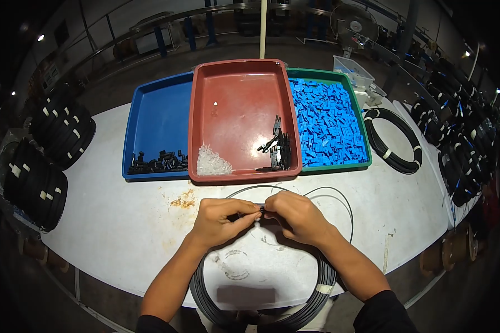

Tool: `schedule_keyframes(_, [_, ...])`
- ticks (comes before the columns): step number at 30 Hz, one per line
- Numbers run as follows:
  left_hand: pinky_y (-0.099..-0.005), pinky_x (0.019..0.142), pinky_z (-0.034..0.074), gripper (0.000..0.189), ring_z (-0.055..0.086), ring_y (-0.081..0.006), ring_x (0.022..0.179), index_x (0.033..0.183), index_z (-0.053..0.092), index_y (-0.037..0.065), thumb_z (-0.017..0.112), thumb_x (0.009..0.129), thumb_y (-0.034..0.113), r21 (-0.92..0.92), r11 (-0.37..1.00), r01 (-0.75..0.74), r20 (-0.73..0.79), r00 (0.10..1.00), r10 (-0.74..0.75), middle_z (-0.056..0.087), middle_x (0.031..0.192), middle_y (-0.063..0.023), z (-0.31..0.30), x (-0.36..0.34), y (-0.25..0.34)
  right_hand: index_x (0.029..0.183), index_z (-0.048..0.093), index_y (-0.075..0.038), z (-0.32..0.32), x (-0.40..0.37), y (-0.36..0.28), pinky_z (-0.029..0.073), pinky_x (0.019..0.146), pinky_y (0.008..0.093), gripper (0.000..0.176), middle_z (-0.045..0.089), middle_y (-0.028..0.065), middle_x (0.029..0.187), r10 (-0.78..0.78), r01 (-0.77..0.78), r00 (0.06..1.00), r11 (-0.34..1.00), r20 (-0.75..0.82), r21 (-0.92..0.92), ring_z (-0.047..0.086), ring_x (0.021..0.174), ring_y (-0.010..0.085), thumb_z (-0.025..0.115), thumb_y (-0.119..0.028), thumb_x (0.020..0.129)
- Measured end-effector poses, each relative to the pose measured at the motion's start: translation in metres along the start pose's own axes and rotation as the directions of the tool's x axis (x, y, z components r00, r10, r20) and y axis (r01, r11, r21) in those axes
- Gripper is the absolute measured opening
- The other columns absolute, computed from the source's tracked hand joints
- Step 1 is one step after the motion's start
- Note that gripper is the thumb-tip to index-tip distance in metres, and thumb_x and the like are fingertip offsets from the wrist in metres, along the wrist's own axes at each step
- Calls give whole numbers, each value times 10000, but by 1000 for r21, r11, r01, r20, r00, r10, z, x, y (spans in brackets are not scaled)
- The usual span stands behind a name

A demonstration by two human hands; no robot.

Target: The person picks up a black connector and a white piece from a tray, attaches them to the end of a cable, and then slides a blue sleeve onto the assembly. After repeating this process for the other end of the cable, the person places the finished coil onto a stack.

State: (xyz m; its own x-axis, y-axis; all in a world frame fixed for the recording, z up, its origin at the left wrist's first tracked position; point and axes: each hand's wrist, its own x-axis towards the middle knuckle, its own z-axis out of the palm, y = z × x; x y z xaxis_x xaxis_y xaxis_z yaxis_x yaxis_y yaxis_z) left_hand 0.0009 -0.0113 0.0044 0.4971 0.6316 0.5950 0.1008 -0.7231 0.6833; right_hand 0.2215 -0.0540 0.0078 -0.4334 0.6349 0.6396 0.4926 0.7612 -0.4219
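Observation:
My left hand (223, 219) and my right hand (295, 215) meet above the table, both closed in a pinch. Between their fingertips is a small black piece (263, 208), mostly covered, so its exact kind does not show. A tiny whitish bit (257, 223) shows just under the left fingertips. Below my wrists lies a coil of black cable (326, 269), bound with pale tape and hanging over the near table edge. Loose loops of thin cable (352, 213) run from around my hands to the right.
A red tray (239, 111) holds white pieces and black clips; it overlaps a blue tray (158, 122) with black parts and a green tray (368, 158) of blue pieces. Another cable coil (416, 141) lies right. Coil stacks (36, 183) flank the white table (122, 233).

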Motion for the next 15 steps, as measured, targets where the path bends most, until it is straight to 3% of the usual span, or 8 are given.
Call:
schedule_keyframes(4, [-288,654,606,146,762,-195,723,941,791,-7,833,813,46,-51,996,78,14,997,-77,789,897,-144,2,-1,5,910,578,-31,-4,1,-3,506,713,426,166,629,129,837,-137,134,991,976,-7,-173,634,794,348,687,-25,785])
schedule_keyframes(6, [-301,685,607,149,761,-219,749,924,781,-14,831,791,32,36,998,-52,17,999,51,785,902,-144,3,3,9,900,586,-35,-2,-3,0,497,702,426,131,632,125,860,4,-4,1000,1000,-5,-17,618,767,344,670,-21,802])
schedule_keyframes(7, [-311,708,606,155,759,-231,768,916,774,-18,829,776,21,220,937,-270,92,962,256,783,907,-141,1,6,10,908,591,-41,-2,-5,-3,484,734,422,120,633,116,877,174,-176,983,984,57,39,610,801,332,665,-16,816])
schedule_keyframes(8, [-320,732,606,162,757,-243,788,907,766,-22,826,761,11,373,798,-474,201,881,429,781,912,-138,0,7,10,908,591,-41,-2,-4,-4,484,734,422,120,633,116,877,178,-180,982,983,55,40,610,801,332,665,-16,816])
schedule_keyframes(9, [-333,769,602,176,753,-254,816,903,759,-26,822,741,-1,383,793,-473,203,881,427,777,927,-127,-1,6,8,908,594,-43,-3,-1,-4,475,752,414,116,637,111,880,149,-147,988,988,49,-42,608,828,322,673,-27,824])
schedule_keyframes(10, [-333,769,602,176,753,-254,816,903,759,-26,822,741,-1,383,795,-471,201,882,426,777,927,-127,0,6,7,909,596,-44,-4,2,-5,466,770,407,114,642,107,883,118,-111,992,986,48,-124,607,854,313,680,-38,833])
schedule_keyframes(13, [-315,722,614,108,767,-235,777,896,775,-23,806,792,-22,80,994,-71,-33,997,74,782,879,-148,3,2,6,893,600,-57,-4,5,-5,447,772,399,150,622,78,856,-25,17,999,984,-45,-175,579,835,288,708,-76,791])
schedule_keyframes(15, [-308,725,614,110,769,-233,787,894,776,-26,808,789,-28,-9,1000,28,-34,999,-28,783,882,-150,4,1,10,879,602,-62,-2,5,-4,446,756,401,159,610,70,837,-119,95,987,973,-104,-208,566,804,282,716,-90,772])
